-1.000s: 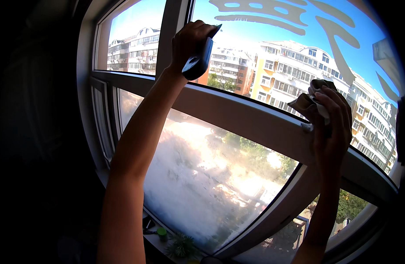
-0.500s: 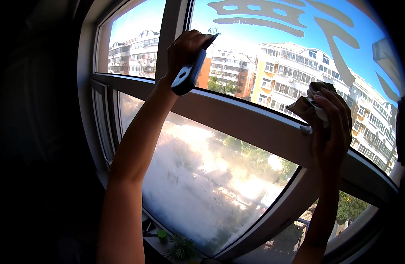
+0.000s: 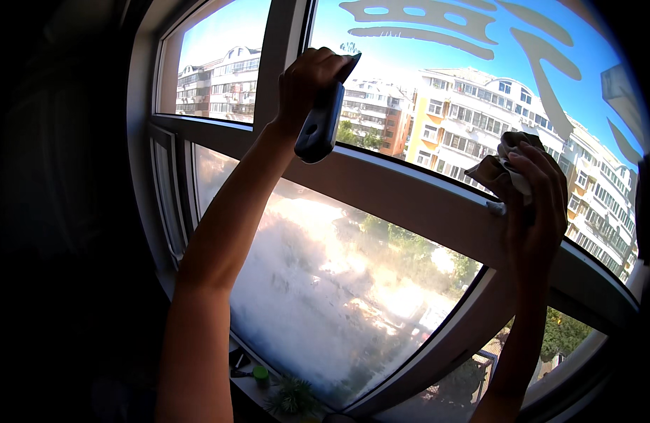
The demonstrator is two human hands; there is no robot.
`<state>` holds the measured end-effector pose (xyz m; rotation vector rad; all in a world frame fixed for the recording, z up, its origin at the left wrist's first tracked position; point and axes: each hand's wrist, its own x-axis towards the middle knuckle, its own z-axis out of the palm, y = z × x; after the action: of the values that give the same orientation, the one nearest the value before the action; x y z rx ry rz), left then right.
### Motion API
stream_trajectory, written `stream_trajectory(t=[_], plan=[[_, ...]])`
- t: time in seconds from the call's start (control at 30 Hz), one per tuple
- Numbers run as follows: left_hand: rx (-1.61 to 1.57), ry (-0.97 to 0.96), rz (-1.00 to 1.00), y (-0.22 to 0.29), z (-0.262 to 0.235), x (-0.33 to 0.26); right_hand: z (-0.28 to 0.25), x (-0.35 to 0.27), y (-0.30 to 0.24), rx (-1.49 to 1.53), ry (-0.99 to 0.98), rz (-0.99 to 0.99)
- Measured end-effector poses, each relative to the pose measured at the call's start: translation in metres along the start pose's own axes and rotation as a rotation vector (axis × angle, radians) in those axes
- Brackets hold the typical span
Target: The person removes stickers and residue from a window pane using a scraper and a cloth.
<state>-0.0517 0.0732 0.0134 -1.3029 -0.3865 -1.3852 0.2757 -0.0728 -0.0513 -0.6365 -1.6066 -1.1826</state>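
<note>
Left hand (image 3: 307, 88) wrapped around grey scraper (image 3: 319, 127) near top middle, against window glass (image 3: 423, 106); right hand (image 3: 533, 204) squeezing crumpled cloth (image 3: 505, 158) at right

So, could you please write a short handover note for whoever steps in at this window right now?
Left hand: raised, gripping a dark squeegee by its handle, blade end up against the upper pane.
Right hand: clutching a crumpled cloth beside the horizontal frame bar.
Done: upper pane looks clear around the squeegee.
Left: the lower pane looks hazy and streaked; the sill below holds small items, including a green cap.
</note>
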Motion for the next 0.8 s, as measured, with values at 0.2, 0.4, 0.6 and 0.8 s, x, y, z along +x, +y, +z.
stream_trajectory(t=[0.2,0.4,0.6,0.8], plan=[[0.024,-0.056,-0.020,0.004,0.000,-0.002,-0.001,-0.001,0.001,-0.011,-0.010,-0.003],[0.041,-0.048,-0.013,0.005,0.000,0.003,0.001,-0.001,0.002,0.015,0.005,0.000],[0.035,-0.050,-0.048,-0.001,-0.005,0.017,0.002,0.000,-0.001,0.024,0.027,-0.011],[0.013,-0.112,0.044,0.002,-0.010,-0.003,0.000,-0.001,0.002,0.019,0.002,-0.020]])
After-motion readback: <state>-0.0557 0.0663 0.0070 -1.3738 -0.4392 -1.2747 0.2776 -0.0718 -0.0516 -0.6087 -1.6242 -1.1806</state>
